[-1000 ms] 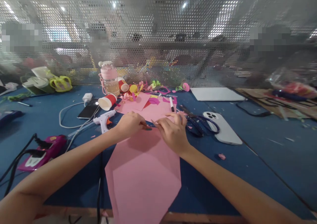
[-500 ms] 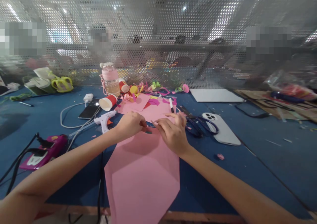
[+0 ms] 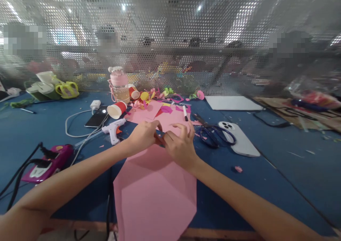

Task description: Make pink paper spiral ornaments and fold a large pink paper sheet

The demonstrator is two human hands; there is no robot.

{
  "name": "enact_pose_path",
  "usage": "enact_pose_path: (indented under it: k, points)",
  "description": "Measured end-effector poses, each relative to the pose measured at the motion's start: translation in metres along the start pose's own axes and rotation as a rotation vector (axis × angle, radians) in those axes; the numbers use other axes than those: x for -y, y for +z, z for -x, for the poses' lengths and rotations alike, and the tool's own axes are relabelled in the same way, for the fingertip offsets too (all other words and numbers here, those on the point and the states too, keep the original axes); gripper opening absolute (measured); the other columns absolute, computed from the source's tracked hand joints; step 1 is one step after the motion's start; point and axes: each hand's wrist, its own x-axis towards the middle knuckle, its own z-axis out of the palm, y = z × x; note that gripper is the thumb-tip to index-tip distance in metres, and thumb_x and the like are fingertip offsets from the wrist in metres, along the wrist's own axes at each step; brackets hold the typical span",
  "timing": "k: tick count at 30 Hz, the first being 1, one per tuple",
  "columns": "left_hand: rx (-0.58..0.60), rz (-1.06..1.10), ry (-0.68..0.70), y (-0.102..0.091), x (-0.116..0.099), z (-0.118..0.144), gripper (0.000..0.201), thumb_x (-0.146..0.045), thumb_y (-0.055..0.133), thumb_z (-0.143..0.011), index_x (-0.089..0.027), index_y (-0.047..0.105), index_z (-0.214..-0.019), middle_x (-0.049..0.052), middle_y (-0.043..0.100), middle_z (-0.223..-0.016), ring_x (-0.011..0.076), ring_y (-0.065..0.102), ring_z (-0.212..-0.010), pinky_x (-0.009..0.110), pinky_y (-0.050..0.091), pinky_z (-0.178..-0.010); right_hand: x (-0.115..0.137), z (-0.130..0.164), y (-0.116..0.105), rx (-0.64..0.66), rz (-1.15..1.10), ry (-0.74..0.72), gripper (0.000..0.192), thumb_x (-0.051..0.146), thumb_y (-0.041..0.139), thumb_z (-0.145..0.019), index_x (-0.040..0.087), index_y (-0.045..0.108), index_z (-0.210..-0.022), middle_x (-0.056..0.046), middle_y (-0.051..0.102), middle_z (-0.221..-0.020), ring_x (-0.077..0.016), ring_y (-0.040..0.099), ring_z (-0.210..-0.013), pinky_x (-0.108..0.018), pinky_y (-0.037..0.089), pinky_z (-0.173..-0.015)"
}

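The far tip of the pink paper sheet (image 3: 156, 187) is now lifted slightly off the blue table (image 3: 279, 163); half a second ago it lay flat under the fingers. The left hand (image 3: 142, 136) and right hand (image 3: 179, 146) have drawn together and are pinched on that tip, fingertips meeting. This is judged to be a fold or roll being started at the point.

The sheet lies just below both hands, running back toward the near table edge.

Counts: one large pink sheet in hand; one pair of scissors (image 3: 213, 132) just right of the right hand; one white phone (image 3: 239, 138) beyond it; one glue gun (image 3: 113, 129) left of the left hand; one marker (image 3: 184, 112) past the hands; two red paper cups (image 3: 117, 109).
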Motion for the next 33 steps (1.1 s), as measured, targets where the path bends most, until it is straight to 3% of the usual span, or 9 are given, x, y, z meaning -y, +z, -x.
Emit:
enact_pose_path:
  k: [6,11,19,25,29,33]
  points:
    - [0.041,0.098,-0.037,-0.002,0.002,-0.001,0.036,-0.010,0.072,-0.055,-0.013,0.053,-0.085,0.000,0.067,-0.061,0.0149,0.064,-0.060,0.020,0.043,-0.056,0.001,0.000,0.001,-0.003,-0.063,0.034,0.019,0.013,0.051,-0.078,0.017,0.055,-0.059,0.000,0.059,-0.058,-0.0211,0.043,-0.086,-0.048,0.014,-0.097]
    - [0.149,0.061,-0.096,-0.009,0.003,-0.004,0.022,-0.009,0.066,-0.061,-0.012,0.057,-0.081,0.002,0.068,-0.068,0.0152,0.064,-0.066,0.020,0.043,-0.057,-0.002,0.001,0.002,-0.009,-0.104,0.048,0.019,0.017,0.053,-0.079,0.017,0.056,-0.060,0.000,0.060,-0.057,-0.0205,0.043,-0.085,-0.047,0.015,-0.096]
    - [0.143,0.092,-0.158,-0.007,0.003,-0.004,0.025,-0.010,0.071,-0.052,-0.012,0.060,-0.074,0.000,0.066,-0.059,0.0164,0.064,-0.062,0.021,0.043,-0.055,-0.002,0.003,0.003,0.031,-0.157,0.058,0.019,0.018,0.052,-0.080,0.019,0.056,-0.061,0.002,0.061,-0.060,-0.0216,0.041,-0.089,-0.045,0.015,-0.094]
    - [0.123,0.113,-0.177,-0.006,0.003,-0.004,0.027,-0.012,0.071,-0.050,-0.011,0.060,-0.075,0.001,0.066,-0.059,0.0172,0.063,-0.061,0.021,0.042,-0.053,-0.005,0.001,0.001,0.124,-0.205,0.100,0.020,0.026,0.052,-0.081,0.021,0.058,-0.063,0.003,0.063,-0.062,-0.0227,0.041,-0.092,-0.043,0.016,-0.090]
    - [0.153,0.117,-0.150,-0.006,0.006,-0.005,0.032,-0.019,0.074,-0.048,-0.011,0.060,-0.076,0.001,0.066,-0.059,0.0177,0.063,-0.059,0.022,0.042,-0.053,-0.017,-0.004,-0.004,0.279,-0.216,-0.080,0.014,0.023,0.052,-0.082,0.021,0.062,-0.072,0.001,0.065,-0.069,-0.0233,0.043,-0.090,-0.047,0.015,-0.092]
    - [0.189,0.048,-0.084,-0.009,0.006,-0.005,0.041,-0.024,0.075,-0.051,-0.011,0.058,-0.086,0.000,0.064,-0.060,0.0162,0.061,-0.057,0.022,0.042,-0.054,-0.037,-0.018,-0.011,0.503,-0.399,-0.170,0.017,0.030,0.053,-0.081,0.018,0.063,-0.087,-0.004,0.066,-0.082,-0.0212,0.048,-0.085,-0.039,0.030,-0.084]
